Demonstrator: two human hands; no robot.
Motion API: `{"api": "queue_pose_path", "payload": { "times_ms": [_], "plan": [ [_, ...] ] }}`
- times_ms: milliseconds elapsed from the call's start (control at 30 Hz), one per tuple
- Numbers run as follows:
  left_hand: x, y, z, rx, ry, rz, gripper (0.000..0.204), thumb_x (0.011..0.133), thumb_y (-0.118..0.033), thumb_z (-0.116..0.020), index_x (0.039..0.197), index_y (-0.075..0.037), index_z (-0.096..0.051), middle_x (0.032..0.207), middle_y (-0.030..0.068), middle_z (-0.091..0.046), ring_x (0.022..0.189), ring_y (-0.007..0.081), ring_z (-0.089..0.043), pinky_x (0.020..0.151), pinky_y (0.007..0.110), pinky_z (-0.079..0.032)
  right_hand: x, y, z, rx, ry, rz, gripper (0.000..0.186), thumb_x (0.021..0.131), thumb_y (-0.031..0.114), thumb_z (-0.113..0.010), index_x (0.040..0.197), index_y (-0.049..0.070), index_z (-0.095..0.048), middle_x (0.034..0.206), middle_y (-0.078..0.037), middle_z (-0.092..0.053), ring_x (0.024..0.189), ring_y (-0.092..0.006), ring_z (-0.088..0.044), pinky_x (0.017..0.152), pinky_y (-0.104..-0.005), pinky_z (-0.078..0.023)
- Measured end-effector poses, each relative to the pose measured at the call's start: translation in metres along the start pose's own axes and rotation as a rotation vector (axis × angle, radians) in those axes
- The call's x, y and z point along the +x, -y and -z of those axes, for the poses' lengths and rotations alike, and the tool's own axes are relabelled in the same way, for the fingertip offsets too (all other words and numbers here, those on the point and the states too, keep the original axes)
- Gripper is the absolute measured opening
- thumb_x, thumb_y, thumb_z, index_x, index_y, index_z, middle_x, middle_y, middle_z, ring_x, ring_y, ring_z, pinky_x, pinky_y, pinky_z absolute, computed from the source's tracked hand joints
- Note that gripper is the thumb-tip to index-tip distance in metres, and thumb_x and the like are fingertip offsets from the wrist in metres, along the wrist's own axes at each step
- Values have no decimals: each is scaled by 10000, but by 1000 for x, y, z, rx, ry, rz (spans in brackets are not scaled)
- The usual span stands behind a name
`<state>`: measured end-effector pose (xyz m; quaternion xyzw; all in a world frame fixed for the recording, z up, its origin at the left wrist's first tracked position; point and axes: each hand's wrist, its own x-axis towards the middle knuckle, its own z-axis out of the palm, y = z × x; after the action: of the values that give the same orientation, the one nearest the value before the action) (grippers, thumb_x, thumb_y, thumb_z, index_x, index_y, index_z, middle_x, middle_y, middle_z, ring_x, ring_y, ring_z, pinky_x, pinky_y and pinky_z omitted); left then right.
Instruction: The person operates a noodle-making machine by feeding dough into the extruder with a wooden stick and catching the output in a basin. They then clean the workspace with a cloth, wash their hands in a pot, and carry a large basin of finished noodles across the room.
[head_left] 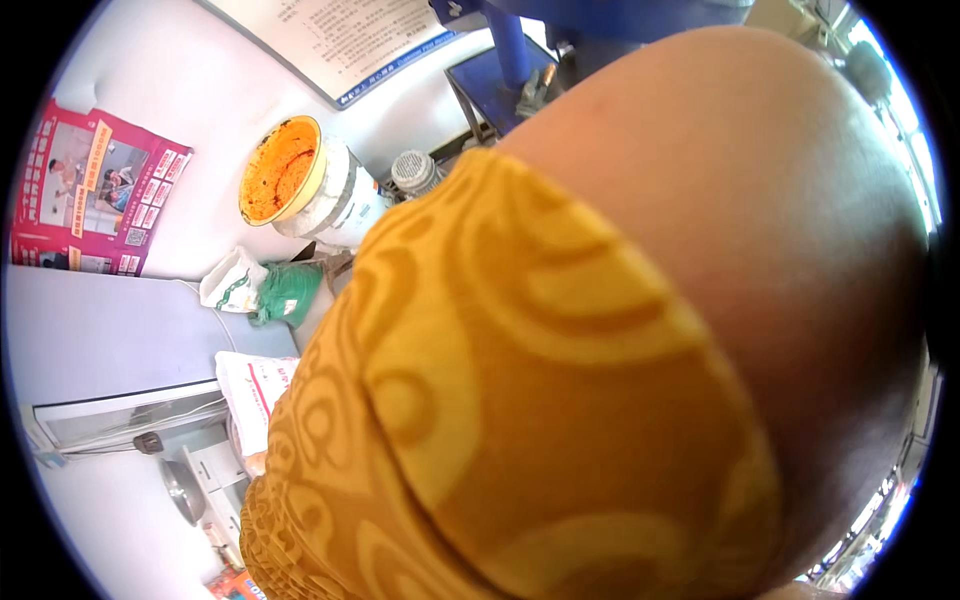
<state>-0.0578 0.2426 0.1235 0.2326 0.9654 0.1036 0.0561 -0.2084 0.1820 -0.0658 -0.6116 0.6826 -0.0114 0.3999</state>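
Observation:
Neither of my hands can be made out in the head view. A bent bare limb [720,150], very close, fills the upper right and middle. Yellow cloth with a swirling brown-gold pattern [560,400] wraps its lower part and covers the centre and bottom of the picture. The limb is too near and cut off to tell whose it is. What lies behind it is hidden.
At the upper left, an orange-stained basin [283,170] rests tilted on a white bucket [345,205]. Nearby are a green sack [288,292], white bags [255,395] and a blue metal stand [510,50]. A pink poster [95,190] hangs on the wall.

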Motion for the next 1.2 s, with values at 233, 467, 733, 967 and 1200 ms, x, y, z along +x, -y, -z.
{"api": "queue_pose_path", "payload": {
  "times_ms": [233,467,733,967,1200],
  "plan": [
    [-50,26,-22,-115,-117,259,148,787,-195,-622,895,-103,-665,776,94,-678,705,252,-673,569,377,-516,-52,34,-71,11,-395,250,387,797,188,-664,1140,10,-639,979,-181,-684,932,-291,-652,821,-375,-498],
    [-305,33,-250,-409,-334,1630,348,819,-70,-515,1162,-37,-563,1075,244,-616,1043,398,-569,871,471,-458,27,-34,-234,509,-6,-230,405,752,225,-692,1071,-24,-663,914,-193,-696,835,-325,-674,787,-381,-526],
    [-351,-117,-394,-1529,-394,2220,253,868,-101,-532,1093,-6,-598,921,122,-647,647,206,-647,529,320,-451,-5,-64,-279,710,-578,-636,394,769,212,-694,1076,-16,-598,899,-159,-654,810,-280,-649,724,-379,-522],
    [-343,-99,-380,-1586,-328,2064,252,904,-115,-503,1127,-36,-590,935,93,-658,686,162,-652,538,273,-429,21,-42,-326,1407,-428,-593,231,753,107,-677,940,-13,-611,787,-78,-621,620,-178,-588,523,-301,-469],
    [-370,-83,-369,-1570,-371,1975,266,903,-123,-486,1142,-46,-575,908,72,-653,677,142,-640,537,250,-428,-49,-72,-291,1521,-522,-630,249,732,92,-614,949,-31,-625,768,-70,-604,618,-179,-567,553,-335,-468]
  ]
}}
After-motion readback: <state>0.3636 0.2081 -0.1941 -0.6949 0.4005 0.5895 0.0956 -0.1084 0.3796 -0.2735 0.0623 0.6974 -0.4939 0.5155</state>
